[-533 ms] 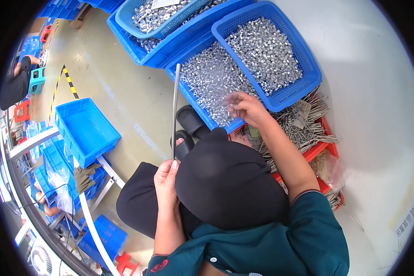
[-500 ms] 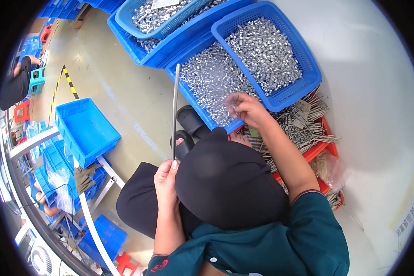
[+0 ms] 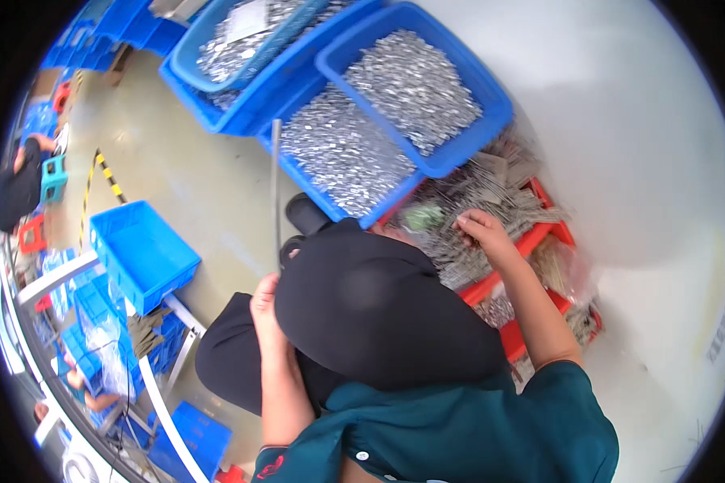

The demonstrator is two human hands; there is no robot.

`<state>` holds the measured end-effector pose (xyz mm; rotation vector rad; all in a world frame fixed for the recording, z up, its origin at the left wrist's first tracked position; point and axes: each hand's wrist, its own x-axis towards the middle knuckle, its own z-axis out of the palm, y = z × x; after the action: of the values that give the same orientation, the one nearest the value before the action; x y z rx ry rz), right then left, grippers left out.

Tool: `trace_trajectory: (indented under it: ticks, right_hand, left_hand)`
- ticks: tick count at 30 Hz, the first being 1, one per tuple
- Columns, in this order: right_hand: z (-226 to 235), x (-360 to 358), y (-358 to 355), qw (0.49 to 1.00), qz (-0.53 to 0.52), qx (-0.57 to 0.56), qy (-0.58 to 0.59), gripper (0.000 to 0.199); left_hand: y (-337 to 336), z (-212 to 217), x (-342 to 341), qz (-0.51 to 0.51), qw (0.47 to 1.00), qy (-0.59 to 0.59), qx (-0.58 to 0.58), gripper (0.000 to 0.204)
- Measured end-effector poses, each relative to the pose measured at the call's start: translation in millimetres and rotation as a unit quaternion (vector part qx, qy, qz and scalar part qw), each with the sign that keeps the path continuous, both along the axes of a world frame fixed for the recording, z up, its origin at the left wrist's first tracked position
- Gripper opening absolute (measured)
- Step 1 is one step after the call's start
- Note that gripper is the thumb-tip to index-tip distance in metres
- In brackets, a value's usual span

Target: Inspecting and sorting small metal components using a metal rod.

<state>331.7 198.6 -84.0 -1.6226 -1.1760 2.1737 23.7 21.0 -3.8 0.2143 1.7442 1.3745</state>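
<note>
My left hand [image 3: 267, 306] is closed around the lower end of a long, thin grey metal rod [image 3: 276, 181], which stands nearly upright beside my knee. My right hand [image 3: 482, 229] hovers at the edge of a heap of long thin metal pins [image 3: 471, 193]. Its fingers are curled together, and whatever they hold, if anything, is too small and blurred to tell. The pins lie in a red bin [image 3: 532, 239]. Beyond it, a blue perforated basket [image 3: 498, 121] full of small silver metal sleeves [image 3: 415, 88] rests on a blue crate [image 3: 370, 216] of similar sleeves [image 3: 338, 149].
Another blue crate [image 3: 217, 121] carries a light-blue basket [image 3: 187, 60] of metal parts at the far left. A blue bin [image 3: 149, 258] sits on a white frame [image 3: 165, 410] to my left. A white wall [image 3: 620, 201] stands to the right. My knees [image 3: 362, 298] are close below.
My right hand has left the crate of sleeves and come right and nearer, over the red bin of pins. My left hand keeps holding the rod. The whole view has shifted.
</note>
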Motion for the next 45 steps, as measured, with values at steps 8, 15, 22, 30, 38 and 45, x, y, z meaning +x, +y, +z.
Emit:
trace_trajectory:
  ticks: [8, 15, 22, 30, 38, 45]
  right_hand:
    - [10.0, 174.8, -41.7, 0.965, -0.133, 0.099, -0.204, 0.031]
    - [3.6, 259.1, -101.7, 0.932, -0.204, 0.095, -0.284, 0.038]
    - [-3.5, 240.5, -73.6, 0.849, -0.022, 0.223, -0.479, 0.038]
    - [2.0, 88.9, 39.9, 0.855, -0.015, 0.470, -0.219, 0.027]
    - [38.0, -30.5, 161.8, 0.719, 0.094, 0.575, -0.379, 0.028]
    - [-0.7, -55.4, 201.3, 0.747, 0.115, 0.469, -0.458, 0.032]
  left_hand:
    - [-17.5, -40.6, -28.7, -0.093, 0.996, -0.013, -0.007, 0.029]
    - [-30.6, -72.1, -37.8, -0.111, 0.994, 0.013, 0.019, 0.033]
    - [-11.1, -7.1, 2.8, -0.044, 0.997, 0.049, 0.042, 0.022]
    - [11.6, -4.3, 6.8, -0.056, 0.987, 0.104, 0.112, 0.029]
    - [88.3, -17.8, 2.2, -0.105, 0.991, 0.071, -0.038, 0.033]
    - [186.2, -74.2, -1.2, -0.178, 0.953, 0.242, -0.028, 0.035]
